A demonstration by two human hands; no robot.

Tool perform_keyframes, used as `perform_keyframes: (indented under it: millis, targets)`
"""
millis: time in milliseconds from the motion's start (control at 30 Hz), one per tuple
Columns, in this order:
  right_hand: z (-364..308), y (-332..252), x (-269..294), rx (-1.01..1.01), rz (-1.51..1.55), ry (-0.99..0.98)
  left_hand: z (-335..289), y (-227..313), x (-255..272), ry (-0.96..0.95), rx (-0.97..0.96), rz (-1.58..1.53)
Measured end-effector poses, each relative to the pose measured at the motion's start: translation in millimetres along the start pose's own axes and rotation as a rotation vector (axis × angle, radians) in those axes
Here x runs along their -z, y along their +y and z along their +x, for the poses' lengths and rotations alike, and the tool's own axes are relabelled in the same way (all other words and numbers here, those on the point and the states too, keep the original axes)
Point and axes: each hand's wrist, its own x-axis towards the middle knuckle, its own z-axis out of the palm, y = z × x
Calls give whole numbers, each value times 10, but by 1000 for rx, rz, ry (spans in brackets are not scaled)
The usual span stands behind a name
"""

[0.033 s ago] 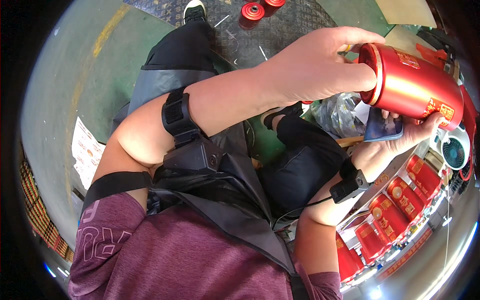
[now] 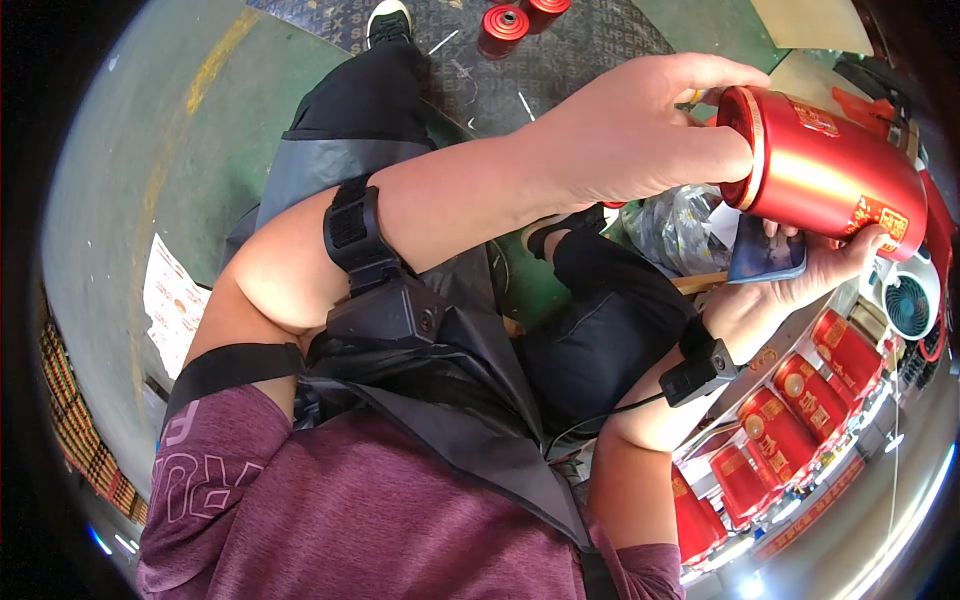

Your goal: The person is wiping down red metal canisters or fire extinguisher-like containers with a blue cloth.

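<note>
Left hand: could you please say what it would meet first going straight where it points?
The red canister, most likely: the left hand touches its end, and its body lies straight ahead, though depth beyond is unclear.

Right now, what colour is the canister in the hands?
The canister is glossy red with gold markings; head view.

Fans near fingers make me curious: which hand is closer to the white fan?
Right. The right hand, under the right end of the red canister, appears just left of the fan; the left hand, at the canister's left end, is higher and farther left.
</note>
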Motion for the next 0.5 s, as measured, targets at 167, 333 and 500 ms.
perform_keyframes:
  millis: [167, 333, 500]
  targets:
    - [-1, 10, 22, -20, -11, -16, 3, -48, -18, 23, -28, -41]
    - [9, 7, 25, 1, -31, 2, 11, -17, 3, 9, -18, 31]
    - [-9, 1, 0, -30, -25, 26, -14, 1, 4, 2, 6, 2]
